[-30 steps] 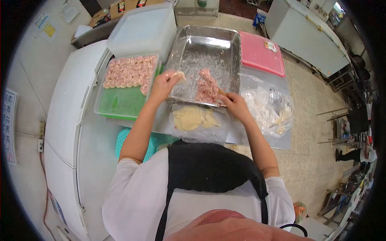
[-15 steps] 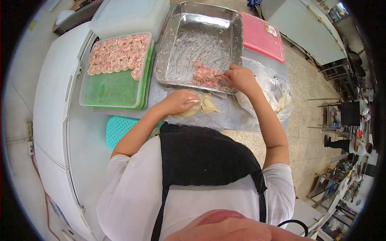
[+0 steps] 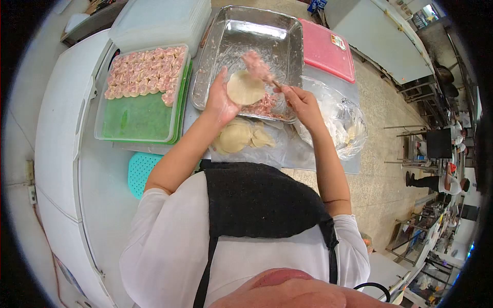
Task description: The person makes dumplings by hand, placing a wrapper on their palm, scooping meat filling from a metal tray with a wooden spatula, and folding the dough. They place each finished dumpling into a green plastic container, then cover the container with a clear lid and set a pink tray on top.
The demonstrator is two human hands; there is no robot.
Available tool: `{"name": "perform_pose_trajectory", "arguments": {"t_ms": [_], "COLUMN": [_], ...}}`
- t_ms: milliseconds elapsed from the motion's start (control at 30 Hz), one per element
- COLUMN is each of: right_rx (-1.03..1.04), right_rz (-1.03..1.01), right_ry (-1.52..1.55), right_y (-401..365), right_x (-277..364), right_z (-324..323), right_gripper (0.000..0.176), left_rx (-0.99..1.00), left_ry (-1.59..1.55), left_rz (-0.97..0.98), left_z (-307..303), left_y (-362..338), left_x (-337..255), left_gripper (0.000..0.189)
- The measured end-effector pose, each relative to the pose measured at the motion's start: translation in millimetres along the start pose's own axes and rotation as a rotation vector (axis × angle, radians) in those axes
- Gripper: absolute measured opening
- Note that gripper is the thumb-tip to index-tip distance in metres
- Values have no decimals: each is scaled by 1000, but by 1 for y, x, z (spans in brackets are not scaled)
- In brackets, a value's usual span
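Note:
My left hand [image 3: 221, 100] holds a round, pale dumpling wrapper [image 3: 245, 88] flat over the front of the metal pan [image 3: 197, 86]. In my right hand [image 3: 304, 105] is a thin brown stick [image 3: 277, 83], pinched near its end. A large clump of pink minced meat [image 3: 258, 65] clings to the stick's far end, just above the wrapper. More minced meat [image 3: 264, 105] lies along the pan's near side. Between the pan and my apron, a pile of dumpling wrappers [image 3: 235, 137] rests on plastic sheeting [image 3: 269, 155].
To the left stands a clear container [image 3: 136, 120] with rows of meat-topped dumplings [image 3: 146, 72]. Behind it are stacked clear lids [image 3: 156, 23]. A pink lid [image 3: 326, 51] and a plastic bag [image 3: 334, 115] sit to the right. A turquoise perforated basket [image 3: 138, 174] is at lower left.
My left hand has risen from the wrapper pile to the pan with one wrapper. My right hand has lifted the stick from the meat, carrying a clump over toward the wrapper.

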State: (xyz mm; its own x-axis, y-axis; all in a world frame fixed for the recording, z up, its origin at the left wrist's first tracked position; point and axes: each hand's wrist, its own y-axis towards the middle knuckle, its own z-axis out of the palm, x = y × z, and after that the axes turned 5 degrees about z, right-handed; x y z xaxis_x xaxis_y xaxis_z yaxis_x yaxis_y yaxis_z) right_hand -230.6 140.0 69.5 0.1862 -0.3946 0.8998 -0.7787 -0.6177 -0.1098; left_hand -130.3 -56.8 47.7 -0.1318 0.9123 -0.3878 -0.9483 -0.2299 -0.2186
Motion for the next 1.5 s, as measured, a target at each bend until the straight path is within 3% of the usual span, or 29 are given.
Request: {"name": "perform_pose_trajectory", "arguments": {"t_ms": [67,100,133,167,233,267,333,367,433,500,600,667,800,867,900,967,1000,1067,1100,1167,1200,1267,1400,1467,1500], "right_rx": [-31,-66,-102,-100,-14,-14,38,34,44,49,68,40,104,93,98,391,398,500,510,482,486,474,500,355,355], "right_rz": [-63,-200,-336,-344,-359,-367,-268,-276,-478,-483,-499,-615,-718,-518,-529,-183,-188,-224,-228,-353,-355,-475,-594,-649,-655], "right_ry": [32,-137,-306,-307,-663,-662,-964,-963,-847,-909,-1039,-835,-711,-436,-434,-267,-267,-232,-230,-257,-255,-283,-249,-538,-537], "right_y": [1,2,2,1,-7,-13,-25,-24,-23,-27,-30,-29,-6,1,2,-2,-4,-11,-15,-22,-22,-18,14,25,17], "right_x": [-2,-7,-11,-15,-5,4,21,16,9,19,36,21,4,3,5,10,12,16,18,21,19,7,-26,-26,-22], "right_z": [11,18,20,14,-3,-9,-18,-16,-11,-26,-40,-28,-46,-63,-69,-79,-82,-84,-83,-78,-75,-65,-59,-65,-63], "right_gripper": [28,28,29,29,23,23,17,17,15,16,18,21,24,28,28,31,31,32,32,32,32,31,29,21,21], "left_rx": [171,176,42,-92,-167,-249,-282,-316,-263,-217,-321,-271,-204,-57,-57,49,43,36,25,232,227,388,361,19,15], "left_ry": [-262,-260,-248,-239,-266,-291,-279,-270,-230,-191,-127,-215,-369,-44,-42,708,710,1516,1519,1497,1497,1560,1788,1785,1787], "left_rz": [109,114,136,160,229,285,291,290,305,325,387,330,364,474,485,539,546,704,706,472,472,425,500,439,443], "left_z": [21,25,27,29,-2,-15,-17,-16,-7,-2,-2,3,5,6,13,36,38,39,44,52,51,44,30,13,4], "left_y": [1,3,4,5,18,22,17,15,9,7,10,11,2,-3,-12,-35,-37,-42,-44,-47,-45,-43,-41,-35,-31], "left_x": [4,3,1,-1,5,8,10,12,18,23,27,29,31,33,33,30,28,23,21,16,14,11,16,19,20], "left_gripper": [66,66,67,69,72,76,75,74,74,73,75,71,62,57,57,68,68,60,60,45,45,28,23,23,23]}}
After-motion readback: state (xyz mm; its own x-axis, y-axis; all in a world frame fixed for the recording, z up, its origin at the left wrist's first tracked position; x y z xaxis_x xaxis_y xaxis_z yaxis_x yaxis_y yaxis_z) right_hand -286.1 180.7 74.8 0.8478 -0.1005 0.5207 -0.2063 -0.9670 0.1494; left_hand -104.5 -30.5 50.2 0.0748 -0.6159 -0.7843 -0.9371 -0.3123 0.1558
